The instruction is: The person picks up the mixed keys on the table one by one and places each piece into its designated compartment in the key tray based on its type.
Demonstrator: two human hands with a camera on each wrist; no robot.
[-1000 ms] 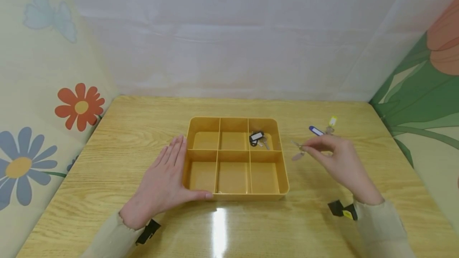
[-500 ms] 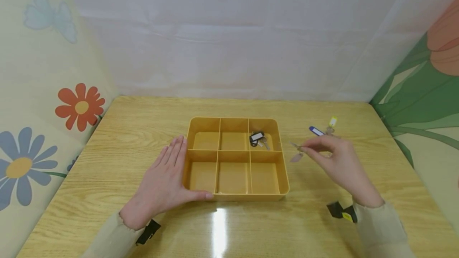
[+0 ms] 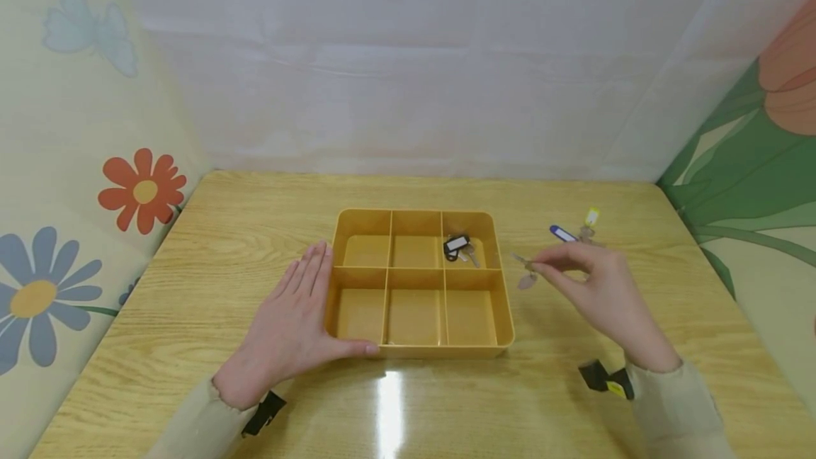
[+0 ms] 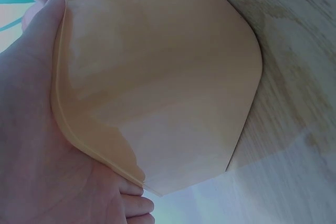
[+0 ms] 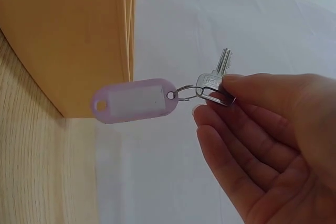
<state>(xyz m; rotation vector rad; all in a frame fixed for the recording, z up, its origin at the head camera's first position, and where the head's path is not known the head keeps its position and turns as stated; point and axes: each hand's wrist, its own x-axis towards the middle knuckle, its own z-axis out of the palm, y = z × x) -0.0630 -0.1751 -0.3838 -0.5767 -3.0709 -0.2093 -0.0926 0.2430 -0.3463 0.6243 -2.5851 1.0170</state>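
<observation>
A yellow box [image 3: 414, 350] with several compartments stands on the table. My left hand [image 3: 290, 324] rests along its left side and near corner, fingers straight, thumb on the front rim. To the right of the box, my right hand [image 3: 596, 289] pinches a silver key [image 5: 212, 77] between thumb and fingers above the table. From the key's ring hangs a pale purple key tag [image 5: 135, 100] with a white label, close to the box's right wall. In the far right compartment lie keys with a black tag [image 3: 456, 244].
Beyond my right hand, a blue key tag [image 3: 563, 233] and a yellow key tag [image 3: 592, 216] lie on the wooden table [image 3: 268, 211]; my hand partly hides their keys. A white cloth wall [image 3: 408, 112] closes off the back.
My right hand has shifted slightly left with the key and its purple tag, nearer the box. The left hand and the box have not moved.
</observation>
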